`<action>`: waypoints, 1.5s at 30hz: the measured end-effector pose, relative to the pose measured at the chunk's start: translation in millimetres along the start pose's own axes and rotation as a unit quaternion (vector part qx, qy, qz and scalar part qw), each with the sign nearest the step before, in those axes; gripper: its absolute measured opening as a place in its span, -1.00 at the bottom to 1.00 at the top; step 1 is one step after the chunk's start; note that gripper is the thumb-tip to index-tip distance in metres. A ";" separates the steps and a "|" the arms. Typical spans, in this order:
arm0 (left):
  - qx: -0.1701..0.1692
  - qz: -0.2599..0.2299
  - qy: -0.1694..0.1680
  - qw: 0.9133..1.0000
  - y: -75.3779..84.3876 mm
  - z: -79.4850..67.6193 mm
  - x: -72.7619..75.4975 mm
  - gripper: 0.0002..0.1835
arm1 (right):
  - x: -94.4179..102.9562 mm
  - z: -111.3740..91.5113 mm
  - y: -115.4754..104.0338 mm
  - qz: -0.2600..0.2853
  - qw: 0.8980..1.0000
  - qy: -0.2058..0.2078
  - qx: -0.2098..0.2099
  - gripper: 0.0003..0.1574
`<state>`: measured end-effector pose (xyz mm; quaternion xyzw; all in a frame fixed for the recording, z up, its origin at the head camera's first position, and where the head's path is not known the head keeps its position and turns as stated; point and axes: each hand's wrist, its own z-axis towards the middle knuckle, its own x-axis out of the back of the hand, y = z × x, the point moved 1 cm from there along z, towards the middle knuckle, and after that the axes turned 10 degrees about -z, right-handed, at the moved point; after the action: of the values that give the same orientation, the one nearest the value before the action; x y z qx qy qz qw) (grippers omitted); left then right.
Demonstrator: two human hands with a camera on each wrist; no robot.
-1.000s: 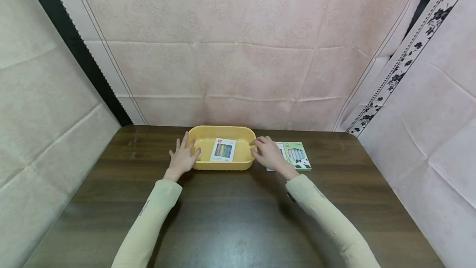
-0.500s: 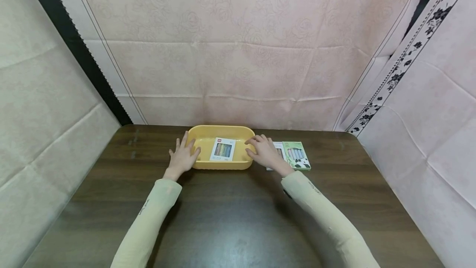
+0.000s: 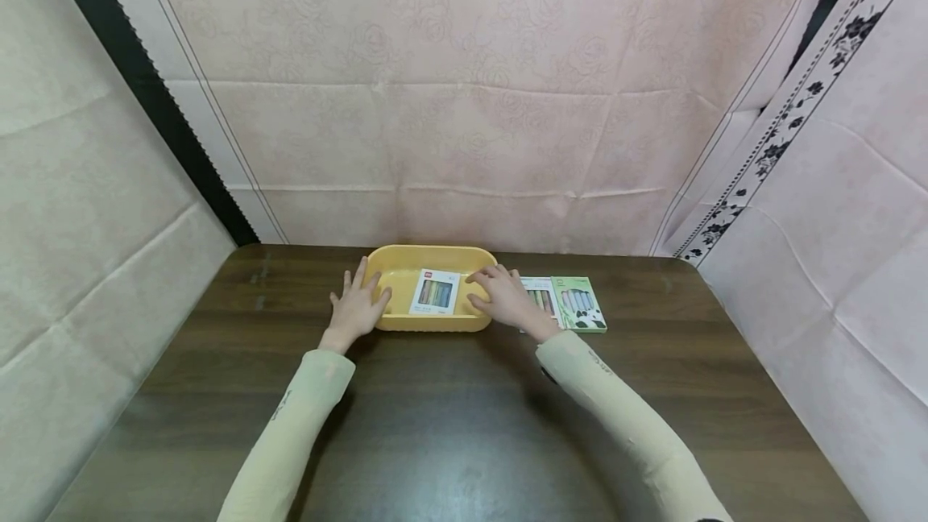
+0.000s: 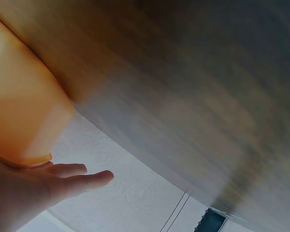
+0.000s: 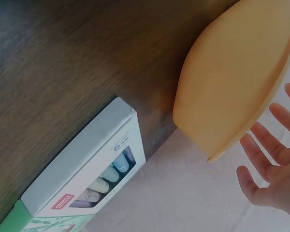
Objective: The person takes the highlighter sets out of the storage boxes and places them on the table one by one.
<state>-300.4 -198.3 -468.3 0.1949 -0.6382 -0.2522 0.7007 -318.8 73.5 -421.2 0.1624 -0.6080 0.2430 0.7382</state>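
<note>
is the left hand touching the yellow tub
Touching. The head view shows the left hand against the tub at its left end; the left wrist view shows its palm pressed to the tub's wall.

Dark tabletop (image 3: 449, 417) is lying open across the lower frame; the yellow tray (image 3: 406, 260) and two boxes (image 3: 565, 302) are crowding the centre.
</note>
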 end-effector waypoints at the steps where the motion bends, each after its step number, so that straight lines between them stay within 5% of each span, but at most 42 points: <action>1: 0.000 0.000 0.001 1.000 0.1 -0.1 -0.2 -0.39 | -0.6 0.5 -0.9 0.000 1.000 0.000 0.000 -0.60; 32: 0.004 0.003 0.002 1.000 -0.2 1.0 -0.5 -0.37 | -20.4 22.6 -24.9 0.032 0.998 -0.046 0.005 -0.58; 45: 0.001 -0.003 0.008 1.000 -1.1 1.4 -1.4 -0.38 | -26.6 35.3 -33.8 0.001 0.998 -0.061 0.014 -0.57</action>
<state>-301.9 -198.3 -469.9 0.1989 -0.6323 -0.2521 0.7050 -332.7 22.3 -438.0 0.1866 -0.6482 0.2421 0.6974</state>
